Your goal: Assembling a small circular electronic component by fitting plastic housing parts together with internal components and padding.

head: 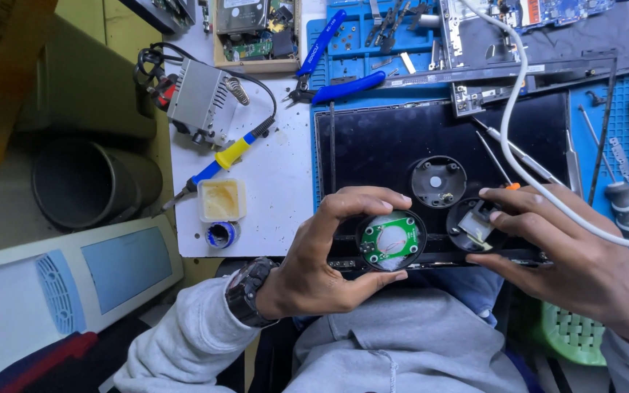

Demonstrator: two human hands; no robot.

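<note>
My left hand (329, 247) pinches the round green circuit board (391, 239); my right hand (555, 247) grips the black housing (475, 225) (mid-disassembly, I judge); next needs careful alignment.

I am looking at an electronics repair workshop: a soldering iron (221, 161) and its station (196, 98) sit on the bench (278, 182), with blue pliers (329, 69), screwdrivers (624, 196), flux tin (221, 200) and opened laptop parts (540, 33) around.

Left hand (322, 255) curled, thumb and fingers pinching, watch on wrist, right hand (555, 247) fingers bent, gripping
</note>
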